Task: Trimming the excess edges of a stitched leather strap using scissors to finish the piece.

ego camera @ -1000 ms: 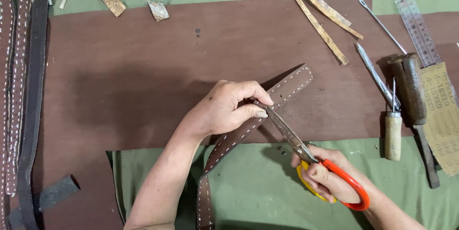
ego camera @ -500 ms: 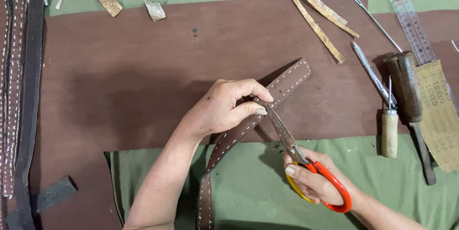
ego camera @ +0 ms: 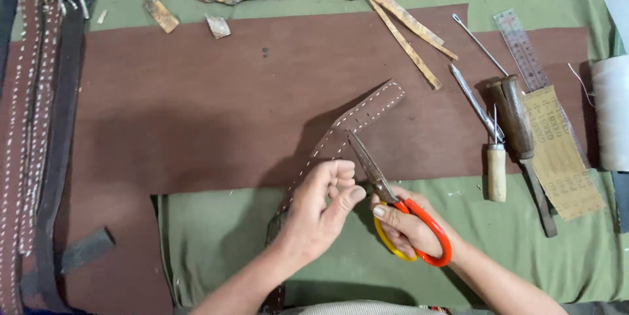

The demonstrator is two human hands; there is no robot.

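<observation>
Your left hand (ego camera: 322, 207) sits near the front edge of the desk, fingers curled loosely over the stitched leather strap (ego camera: 357, 122); the fingertips look pinched together, though what they grip is too small to tell. The strap runs under that hand and slants away toward the middle of the desk, its far end lying on the large brown leather sheet (ego camera: 196, 105). Your right hand (ego camera: 409, 223) is closed through the orange and yellow handles of the scissors (ego camera: 393, 200), just beside your left hand. The blades appear closed or nearly so and point up along the strap's right edge. Toward the right edge of the desk lie two wooden-handled awls (ego camera: 508, 131), a metal ruler (ego camera: 521, 50) and a sandpaper strip (ego camera: 560, 151). More stitched belts (ego camera: 33, 125) lie along the left edge.
</observation>
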